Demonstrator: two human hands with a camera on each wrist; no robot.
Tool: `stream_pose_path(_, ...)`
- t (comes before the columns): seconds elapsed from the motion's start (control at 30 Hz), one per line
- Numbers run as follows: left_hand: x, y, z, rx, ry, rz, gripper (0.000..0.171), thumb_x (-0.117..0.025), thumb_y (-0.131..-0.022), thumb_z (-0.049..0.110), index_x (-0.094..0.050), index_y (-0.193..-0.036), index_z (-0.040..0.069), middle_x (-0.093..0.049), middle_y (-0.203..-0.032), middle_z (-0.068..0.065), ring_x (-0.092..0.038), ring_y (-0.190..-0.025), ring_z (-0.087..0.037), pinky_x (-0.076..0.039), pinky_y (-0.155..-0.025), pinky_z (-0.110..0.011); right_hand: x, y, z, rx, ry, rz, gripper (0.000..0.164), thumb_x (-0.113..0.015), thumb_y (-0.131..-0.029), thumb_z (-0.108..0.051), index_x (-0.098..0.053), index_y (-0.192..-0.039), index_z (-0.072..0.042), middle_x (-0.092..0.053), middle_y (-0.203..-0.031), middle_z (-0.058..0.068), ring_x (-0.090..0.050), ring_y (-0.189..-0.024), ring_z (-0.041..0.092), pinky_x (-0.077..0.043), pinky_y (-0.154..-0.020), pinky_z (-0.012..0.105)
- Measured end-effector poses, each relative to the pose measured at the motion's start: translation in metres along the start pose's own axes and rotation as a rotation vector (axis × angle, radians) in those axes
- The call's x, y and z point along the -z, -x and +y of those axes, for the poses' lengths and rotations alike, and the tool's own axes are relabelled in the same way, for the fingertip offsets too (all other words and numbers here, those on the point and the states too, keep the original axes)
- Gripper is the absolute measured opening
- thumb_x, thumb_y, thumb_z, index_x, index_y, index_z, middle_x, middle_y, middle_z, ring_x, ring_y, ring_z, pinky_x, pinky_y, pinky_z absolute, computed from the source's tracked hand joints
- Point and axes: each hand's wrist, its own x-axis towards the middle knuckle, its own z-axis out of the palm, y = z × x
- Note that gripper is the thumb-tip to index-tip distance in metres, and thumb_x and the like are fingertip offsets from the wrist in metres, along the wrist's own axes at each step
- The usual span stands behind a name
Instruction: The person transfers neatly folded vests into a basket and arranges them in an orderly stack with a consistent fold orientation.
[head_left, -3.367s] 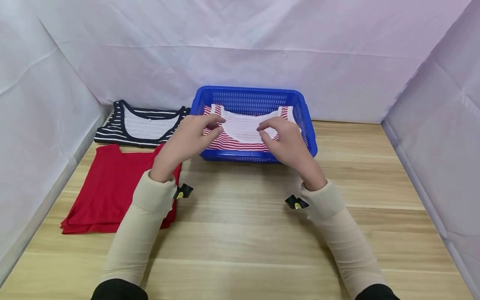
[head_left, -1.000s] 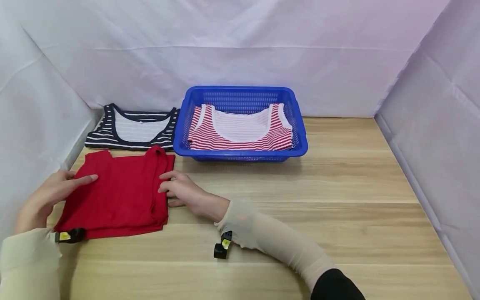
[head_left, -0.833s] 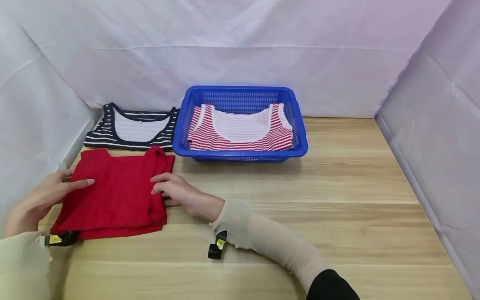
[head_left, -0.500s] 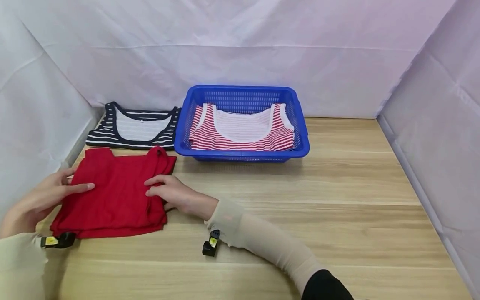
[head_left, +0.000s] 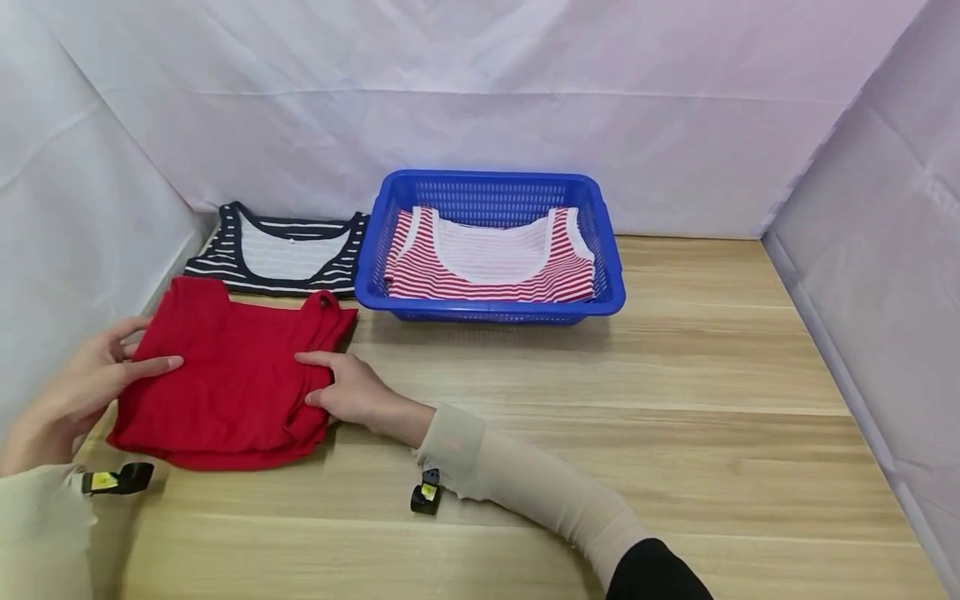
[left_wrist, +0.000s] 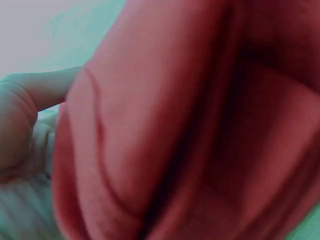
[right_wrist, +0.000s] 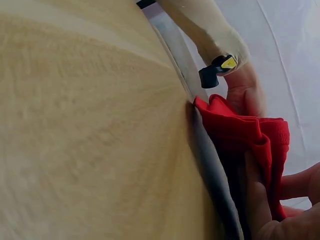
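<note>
A folded red sleeveless top [head_left: 232, 375] lies in both hands at the left of the table. My left hand [head_left: 86, 379] pinches its left edge, thumb on top and fingers partly hidden beneath. At the opposite edge, my right hand [head_left: 356, 390] grips the cloth with the thumb above. Red fabric [left_wrist: 140, 120] fills most of the left wrist view, close and blurred. In the right wrist view the red top [right_wrist: 235, 130] is tilted up from the table, with a dark gap below it and right-hand fingers [right_wrist: 256, 192] underneath.
Behind the red top lies a folded navy-and-white striped top [head_left: 213, 265]. A blue plastic basket [head_left: 491, 308] stands beside it, holding a folded red-and-white striped top [head_left: 487, 290]. White cloth walls [head_left: 480, 125] enclose the wooden table [head_left: 637, 450] at back and sides.
Both hands left the basket and went to the red top. In the last half second its far left part rose and its front edge drew up, as the right fingers slid under it.
</note>
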Motion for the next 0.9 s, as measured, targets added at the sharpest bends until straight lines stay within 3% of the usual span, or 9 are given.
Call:
stream_pose_path(0.13, 0.001, 0.003, 0.004, -0.036, 0.126, 0.045, 0.048, -0.059, -0.091, -0.001, -0.047, -0.125, 0.031, -0.069, -0.085, 0.008, -0.067, -0.063, -0.021, -0.054, -0.053, -0.032, 0.009, 0.006, -0.010, 0.177, 0.272, 0.021, 0.061, -0.067, -0.085, -0.008, -0.050, -0.140, -0.030, -0.046, -0.133, -0.015, -0.046, -0.083, 0.004, -0.041, -0.064, 0.015)
stream_pose_path(0.3, 0.000, 0.005, 0.013, -0.119, 0.361, 0.080, 0.050, -0.058, -0.089, -0.009, -0.050, -0.129, 0.019, -0.071, -0.089, 0.002, -0.067, -0.063, -0.019, -0.053, -0.050, -0.032, 0.018, 0.018, -0.029, 0.297, 0.363, 0.013, 0.063, -0.063, -0.089, -0.011, -0.042, -0.146, -0.029, -0.040, -0.136, -0.015, -0.046, -0.061, 0.004, -0.039, -0.057, 0.015)
stream_pose_path(0.37, -0.001, 0.006, 0.018, -0.143, 0.430, 0.101, 0.051, -0.058, -0.088, -0.010, -0.051, -0.131, 0.017, -0.071, -0.091, 0.002, -0.068, -0.064, -0.019, -0.053, -0.049, -0.033, 0.021, 0.024, -0.037, 0.313, 0.355, 0.008, 0.064, -0.062, -0.090, -0.012, -0.039, -0.147, -0.030, -0.039, -0.135, -0.016, -0.045, -0.055, 0.005, -0.040, -0.054, 0.016)
stream_pose_path(0.5, -0.004, 0.006, 0.034, -0.154, 0.461, 0.143, 0.057, -0.058, -0.088, -0.008, -0.048, -0.138, 0.018, -0.070, -0.093, 0.005, -0.068, -0.062, -0.020, -0.051, -0.046, -0.035, 0.032, 0.033, -0.054, 0.351, 0.318, 0.010, 0.065, -0.061, -0.091, -0.010, -0.037, -0.148, -0.030, -0.041, -0.129, -0.014, -0.047, -0.056, 0.006, -0.042, -0.053, 0.017)
stream_pose_path(0.53, -0.005, 0.005, 0.040, -0.162, 0.475, 0.149, 0.060, -0.059, -0.088, -0.008, -0.047, -0.140, 0.019, -0.070, -0.092, 0.004, -0.067, -0.061, -0.022, -0.050, -0.045, -0.036, 0.036, 0.035, -0.058, 0.361, 0.320, 0.021, 0.066, -0.061, -0.091, -0.009, -0.037, -0.148, -0.030, -0.042, -0.128, -0.013, -0.049, -0.064, 0.003, -0.042, -0.054, 0.016)
stream_pose_path(0.7, -0.012, -0.001, 0.068, -0.240, 0.512, 0.147, 0.076, -0.056, -0.089, -0.012, -0.034, -0.150, 0.026, -0.069, -0.094, -0.002, -0.066, -0.058, -0.027, -0.048, -0.043, -0.038, 0.059, 0.042, -0.071, 0.399, 0.299, 0.121, 0.058, -0.061, -0.091, -0.015, -0.044, -0.145, -0.029, -0.044, -0.126, -0.011, -0.047, -0.064, 0.006, -0.040, -0.050, 0.018)
stream_pose_path(0.8, -0.021, -0.006, 0.086, -0.288, 0.532, 0.150, 0.075, -0.056, -0.088, -0.012, -0.034, -0.150, 0.025, -0.066, -0.099, -0.005, -0.066, -0.057, -0.028, -0.047, -0.042, -0.038, 0.073, 0.043, -0.073, 0.422, 0.218, 0.203, 0.049, -0.060, -0.092, -0.026, -0.051, -0.140, -0.027, -0.046, -0.125, -0.014, -0.051, -0.071, 0.001, -0.043, -0.058, 0.016)
stream_pose_path(0.9, -0.033, -0.012, 0.101, -0.367, 0.540, 0.183, 0.061, -0.060, -0.086, -0.011, -0.046, -0.142, 0.010, -0.065, -0.099, -0.009, -0.065, -0.056, -0.024, -0.049, -0.042, -0.034, 0.086, 0.042, -0.073, 0.463, 0.142, 0.289, 0.046, -0.063, -0.091, -0.034, -0.058, -0.135, -0.023, -0.049, -0.125, -0.017, -0.046, -0.101, -0.006, -0.043, -0.079, 0.014)
